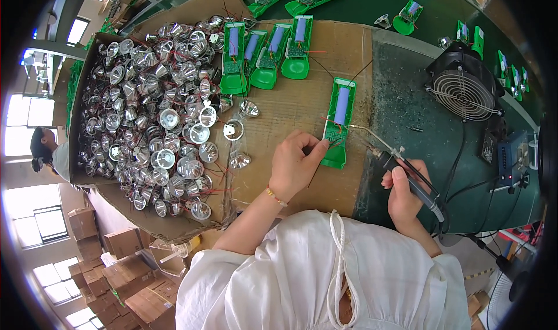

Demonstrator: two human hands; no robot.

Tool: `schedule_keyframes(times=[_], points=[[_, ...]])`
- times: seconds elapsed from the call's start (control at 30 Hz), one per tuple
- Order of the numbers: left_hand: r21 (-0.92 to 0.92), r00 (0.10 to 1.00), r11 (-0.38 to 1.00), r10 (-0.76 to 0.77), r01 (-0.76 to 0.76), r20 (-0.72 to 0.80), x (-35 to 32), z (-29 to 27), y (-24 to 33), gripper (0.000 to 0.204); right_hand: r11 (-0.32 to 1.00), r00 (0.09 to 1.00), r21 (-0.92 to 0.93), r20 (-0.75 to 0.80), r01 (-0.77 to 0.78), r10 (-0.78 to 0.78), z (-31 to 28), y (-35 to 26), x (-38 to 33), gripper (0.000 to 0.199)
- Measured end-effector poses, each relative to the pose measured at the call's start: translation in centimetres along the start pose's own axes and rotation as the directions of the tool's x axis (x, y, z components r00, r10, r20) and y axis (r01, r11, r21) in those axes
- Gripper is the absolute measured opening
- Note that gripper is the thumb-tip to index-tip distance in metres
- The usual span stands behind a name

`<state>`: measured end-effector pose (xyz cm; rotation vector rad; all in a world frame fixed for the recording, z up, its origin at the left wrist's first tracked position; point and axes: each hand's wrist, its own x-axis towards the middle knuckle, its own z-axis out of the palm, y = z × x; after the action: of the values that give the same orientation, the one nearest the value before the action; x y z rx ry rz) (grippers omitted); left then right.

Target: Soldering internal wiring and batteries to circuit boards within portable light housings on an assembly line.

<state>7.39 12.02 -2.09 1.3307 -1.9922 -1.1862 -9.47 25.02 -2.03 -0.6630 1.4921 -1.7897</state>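
Observation:
My left hand presses on the lower end of a green flashlight half-shell with a blue battery cell and thin wires, lying on a cardboard sheet. Its fingers pinch a wire at the small circuit board. My right hand grips a soldering iron like a pen, with the metal tip pointing left toward the same board.
A cardboard box heaped with several silver reflector cups and red wires sits at left. More green shells lie at the back. A black fan and a soldering station stand at right. Another person is at far left.

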Motion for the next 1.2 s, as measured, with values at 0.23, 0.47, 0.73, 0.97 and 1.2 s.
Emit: schedule_keyframes(times=[0.23, 0.47, 0.73, 0.97, 1.2], points=[[-0.073, 0.991, 0.988, -0.133, 0.135, 0.033, -0.4, -0.5, 0.8, 0.021, 1.0, 1.0, 0.0, 0.003, 0.021, -0.021, -1.6, 0.4, 0.1, 0.016], [0.31, 0.96, 0.931, 0.115, -0.195, 0.256, 2.4, -0.8, 1.7, 0.017, 0.985, 0.987, -0.161, -0.142, 0.057, -0.081, -5.0, 1.3, 1.0, 0.014], [0.547, 0.966, 0.798, 0.239, -0.253, 0.099, 24.2, 5.3, 8.6, 0.014, 0.982, 0.985, -0.182, -0.174, -0.044, 0.012, -4.0, 1.2, 1.8, 0.014], [0.567, 0.843, 0.731, 0.525, -0.378, -0.114, 33.0, 4.4, 9.6, 0.044, 0.953, 0.982, -0.265, -0.159, -0.144, 0.104, -5.7, 2.3, 1.6, 0.02], [0.699, 0.932, 0.617, 0.235, -0.362, 0.276, 34.5, 1.8, 5.4, 0.071, 0.861, 0.98, -0.506, 0.137, -0.057, 0.145, -6.7, 0.2, 3.2, 0.053]])
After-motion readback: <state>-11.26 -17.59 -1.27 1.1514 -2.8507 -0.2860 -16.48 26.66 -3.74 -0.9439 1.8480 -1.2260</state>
